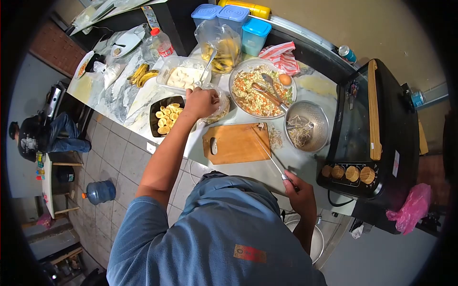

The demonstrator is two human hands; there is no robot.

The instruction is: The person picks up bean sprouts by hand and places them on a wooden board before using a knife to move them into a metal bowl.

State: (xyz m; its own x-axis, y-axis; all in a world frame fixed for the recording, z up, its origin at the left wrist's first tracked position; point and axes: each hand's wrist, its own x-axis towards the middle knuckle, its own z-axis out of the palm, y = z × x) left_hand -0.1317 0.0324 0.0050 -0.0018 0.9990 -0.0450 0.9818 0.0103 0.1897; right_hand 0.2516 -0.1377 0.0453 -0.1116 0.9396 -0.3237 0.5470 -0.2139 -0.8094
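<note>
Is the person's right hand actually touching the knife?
Touching: the head view shows the right hand gripping the knife at its handle.

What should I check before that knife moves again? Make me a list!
1. Knife held by its handle: ok, the right hand has it.
2. Left hand away from the blade: ok, it's up beyond the cutting board.
3. Board free of scraps: not ok, a few bits sit at its far right corner.
4. Counter beside the board tidy: not ok, thin shreds lie between it and the metal colander.
5. Left hand gripping the plastic bag: cannot tell, its fingers are partly hidden.
</note>
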